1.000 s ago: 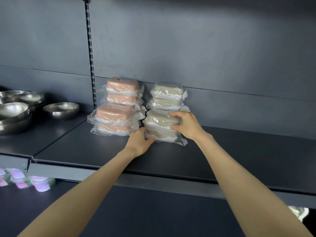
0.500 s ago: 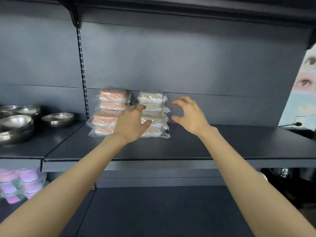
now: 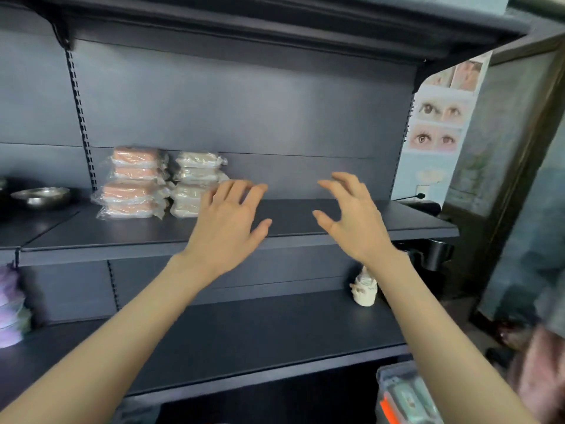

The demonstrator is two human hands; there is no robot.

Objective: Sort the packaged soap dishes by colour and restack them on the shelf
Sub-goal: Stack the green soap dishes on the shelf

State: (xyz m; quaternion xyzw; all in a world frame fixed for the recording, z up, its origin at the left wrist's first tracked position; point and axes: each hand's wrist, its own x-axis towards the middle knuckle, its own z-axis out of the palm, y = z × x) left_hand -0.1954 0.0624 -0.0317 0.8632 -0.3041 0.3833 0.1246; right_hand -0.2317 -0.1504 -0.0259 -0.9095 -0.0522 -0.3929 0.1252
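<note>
**Dark shelving, two piles at the left, both hands free**

Dark grey metal shelving filled the view, its back panel (image 3: 244, 111) plain and a slotted upright (image 3: 81, 117) running down at the left. On the middle shelf (image 3: 321, 218), at its left end and close against the back panel, sat the packaged soap dishes in clear wrap. The pink soap dishes (image 3: 134, 182) made one pile, four packs showing. The beige soap dishes (image 3: 195, 179) made a second pile just beside it on the right, with plastic edges of the two piles touching or nearly so.

Both arms reached forward from below, backs of the hands toward the camera. The left hand (image 3: 226, 228) hovered in front of the shelf edge with its fingers spread and lightly bent, holding nothing. Its fingertips overlapped the right side of the beige pile in the view, and whether they touched the wrap could not be told. The right hand (image 3: 354, 221) was raised well to the right of both piles, fingers wide and curved like a loose claw, thumb apart, also holding nothing.

A steel bowl (image 3: 41, 197) stood on the neighbouring shelf section at the far left. On the lower shelf (image 3: 244, 325) a small white figurine (image 3: 363, 289) stood near the right forearm, and purple containers (image 3: 10, 313) showed at the left edge. A poster of eyes (image 3: 440, 123) hung beyond the shelving at the right.
</note>
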